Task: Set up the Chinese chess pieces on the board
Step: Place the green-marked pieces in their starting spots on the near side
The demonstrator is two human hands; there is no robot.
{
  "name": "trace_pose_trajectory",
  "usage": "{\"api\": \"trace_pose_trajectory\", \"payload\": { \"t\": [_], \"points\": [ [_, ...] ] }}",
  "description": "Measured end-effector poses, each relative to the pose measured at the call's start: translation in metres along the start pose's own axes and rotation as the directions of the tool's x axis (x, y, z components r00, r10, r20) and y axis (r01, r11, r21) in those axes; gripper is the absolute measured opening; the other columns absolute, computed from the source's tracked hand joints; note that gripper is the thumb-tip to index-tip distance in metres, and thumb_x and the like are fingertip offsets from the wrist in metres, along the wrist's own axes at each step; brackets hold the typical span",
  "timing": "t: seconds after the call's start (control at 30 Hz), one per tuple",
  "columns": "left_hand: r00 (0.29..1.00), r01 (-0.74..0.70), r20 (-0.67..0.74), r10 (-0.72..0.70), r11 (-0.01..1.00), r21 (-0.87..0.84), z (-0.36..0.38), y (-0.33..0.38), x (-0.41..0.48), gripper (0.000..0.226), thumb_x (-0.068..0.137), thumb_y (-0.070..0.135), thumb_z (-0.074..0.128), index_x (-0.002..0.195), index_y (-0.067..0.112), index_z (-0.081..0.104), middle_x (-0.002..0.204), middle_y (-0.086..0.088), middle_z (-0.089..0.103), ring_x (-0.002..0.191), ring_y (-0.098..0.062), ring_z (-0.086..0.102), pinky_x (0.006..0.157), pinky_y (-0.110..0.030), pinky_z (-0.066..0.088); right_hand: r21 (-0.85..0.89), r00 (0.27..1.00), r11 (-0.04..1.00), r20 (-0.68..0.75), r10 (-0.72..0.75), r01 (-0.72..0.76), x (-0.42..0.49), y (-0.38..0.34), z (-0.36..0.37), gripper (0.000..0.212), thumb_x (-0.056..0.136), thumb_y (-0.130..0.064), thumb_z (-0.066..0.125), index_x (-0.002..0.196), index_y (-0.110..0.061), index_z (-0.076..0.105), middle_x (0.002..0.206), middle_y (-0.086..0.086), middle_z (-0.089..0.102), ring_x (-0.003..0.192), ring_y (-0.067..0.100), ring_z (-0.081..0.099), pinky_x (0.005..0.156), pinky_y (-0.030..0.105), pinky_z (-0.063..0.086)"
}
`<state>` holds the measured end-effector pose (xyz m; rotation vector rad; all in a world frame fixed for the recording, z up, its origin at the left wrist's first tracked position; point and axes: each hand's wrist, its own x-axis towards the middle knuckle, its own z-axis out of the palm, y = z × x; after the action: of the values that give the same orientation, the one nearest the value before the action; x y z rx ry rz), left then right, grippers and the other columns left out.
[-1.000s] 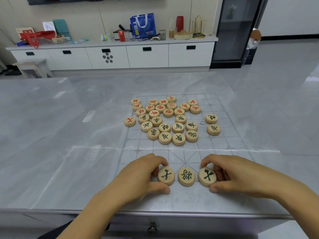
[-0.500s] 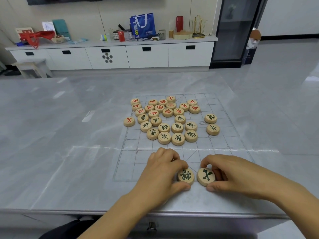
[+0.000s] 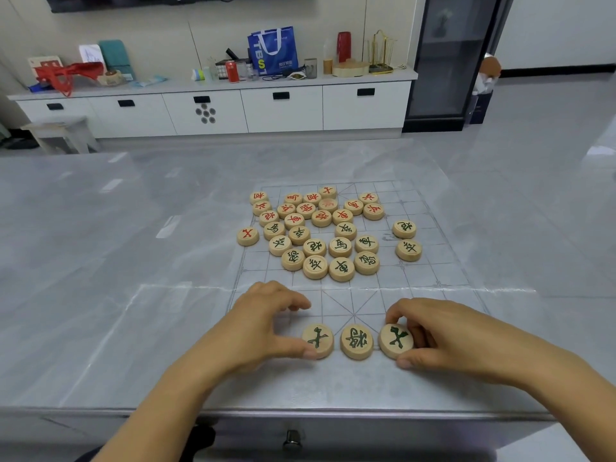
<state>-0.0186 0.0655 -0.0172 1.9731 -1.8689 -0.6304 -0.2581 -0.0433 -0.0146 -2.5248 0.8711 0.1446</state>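
Note:
A clear chess board [image 3: 443, 278] with a faint grid lies on the grey table. Three green-lettered wooden pieces stand in a row on its near edge: a left piece [image 3: 318, 340], a middle piece [image 3: 356, 341] and a right piece [image 3: 396, 340]. My left hand [image 3: 263, 325] touches the left piece with its thumb, fingers spread above. My right hand [image 3: 443, 331] pinches the right piece between thumb and fingers. A heap of green-lettered pieces [image 3: 328, 250] and red-lettered pieces [image 3: 316, 208] fills the board's middle and far part.
One red piece [image 3: 247, 235] sits off the board's left edge. Two green pieces [image 3: 408, 250] lie apart on the right. The table's front edge [image 3: 300, 413] runs just below my wrists. White cabinets [image 3: 216, 108] with clutter stand across the room.
My left hand, which covered the left and middle pieces half a second ago, has drawn back to the left, uncovering the left piece. My right hand stays on the right piece.

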Motion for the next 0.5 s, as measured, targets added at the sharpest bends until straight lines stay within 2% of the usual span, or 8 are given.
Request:
{"api": "trace_pose_trajectory", "payload": {
  "t": [0.07,0.23,0.37,0.5],
  "points": [
    [0.999,0.017,0.044,-0.017,1.0,-0.001,-0.002,-0.003,-0.003,0.062,0.057,0.056,0.073,0.112,0.042,0.048,0.108,0.023,0.046,0.106,0.001,0.041,0.088,-0.012,0.036,-0.003,1.0,1.0,0.006,-0.001,0.001,0.0,0.0,0.0,0.033,0.078,-0.05,0.062,0.105,-0.042,0.045,0.091,-0.011,0.056,0.083,0.007,0.053,0.074,0.023,0.047],
    [0.999,-0.003,0.044,0.0,0.997,0.079,0.005,0.004,-0.004,0.064,0.066,0.048,0.075,0.123,0.035,0.048,0.115,0.017,0.044,0.111,-0.004,0.038,0.096,-0.018,0.033,0.007,1.0,1.0,0.011,0.008,-0.008,0.0,-0.002,-0.001,0.033,0.077,-0.049,0.063,0.105,-0.042,0.045,0.087,-0.011,0.056,0.079,0.007,0.053,0.071,0.023,0.046],
    [0.999,-0.019,0.045,0.014,0.995,0.096,0.008,0.007,-0.002,0.067,0.067,0.048,0.074,0.126,0.036,0.045,0.114,0.018,0.041,0.113,-0.004,0.036,0.098,-0.02,0.032,0.027,1.0,0.999,0.017,0.017,-0.017,0.0,-0.002,-0.002,0.037,0.075,-0.05,0.066,0.103,-0.044,0.043,0.085,-0.009,0.056,0.076,0.006,0.053,0.071,0.023,0.045],
    [1.0,-0.011,0.028,0.01,0.999,0.052,0.005,0.002,-0.002,0.067,0.066,0.058,0.07,0.124,0.035,0.047,0.112,0.017,0.046,0.109,-0.003,0.041,0.096,-0.018,0.035,0.154,0.997,0.986,-0.025,0.073,-0.068,-0.001,-0.003,-0.01,0.053,0.069,-0.052,0.069,0.109,-0.049,0.035,0.081,-0.007,0.055,0.072,0.005,0.051,0.07,0.021,0.045]
  ]
}}
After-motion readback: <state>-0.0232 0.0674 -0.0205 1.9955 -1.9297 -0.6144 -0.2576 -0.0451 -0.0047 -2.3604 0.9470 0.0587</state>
